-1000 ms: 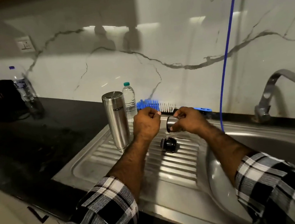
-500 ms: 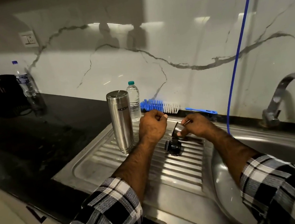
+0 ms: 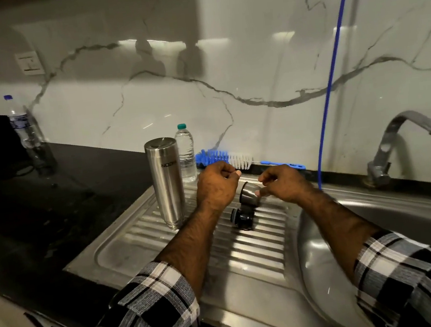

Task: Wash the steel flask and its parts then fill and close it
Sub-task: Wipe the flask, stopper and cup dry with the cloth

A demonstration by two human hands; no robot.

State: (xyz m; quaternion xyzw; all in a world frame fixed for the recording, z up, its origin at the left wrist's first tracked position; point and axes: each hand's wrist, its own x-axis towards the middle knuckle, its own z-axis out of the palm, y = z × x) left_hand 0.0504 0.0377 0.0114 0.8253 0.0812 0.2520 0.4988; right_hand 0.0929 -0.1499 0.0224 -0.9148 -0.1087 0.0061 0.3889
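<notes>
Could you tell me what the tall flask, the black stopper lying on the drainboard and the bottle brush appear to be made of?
Flask: brushed steel, soft vertical sheen. Stopper: probably glossy black plastic, with small highlights. Bottle brush: apparently plastic, blue and white bristles, blue handle.

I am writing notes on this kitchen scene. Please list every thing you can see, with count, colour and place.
steel flask: 1, silver, upside down on drainboard
steel cup: 1, silver, in right hand's grip
black stopper: 1, black, lying on drainboard
water bottle: 1, clear, green cap, behind flask
second bottle: 1, clear, blue cap, far left counter
bottle brush: 1, blue and white, by wall
tap: 1, grey, right
sink: 1, steel
left hand: fingers curled, content unclear
right hand: pinches cup
</notes>
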